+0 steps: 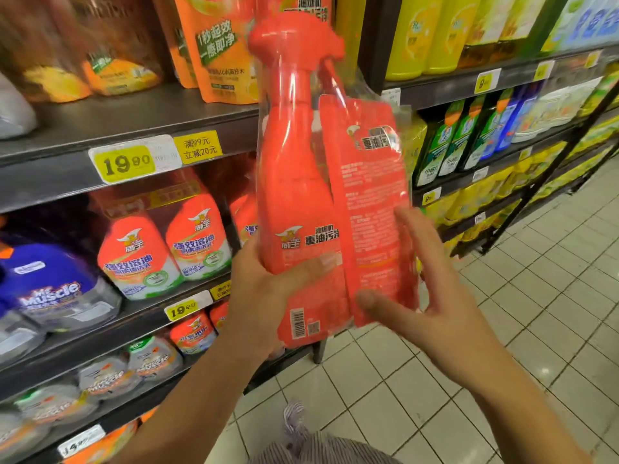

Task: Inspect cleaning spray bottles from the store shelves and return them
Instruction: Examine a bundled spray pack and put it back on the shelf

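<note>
Spray bottle (294,182), red and film-wrapped with a flat refill pouch (371,195), stands upright off the shelf (50,169), just right of its yellow price tag (124,164). Our left hand (264,296) keeps its grip curled round the base, thumb across the label, so the print faces us. Our right hand (435,296) is spread, thumb touching the pouch, probably to steady it.
</note>
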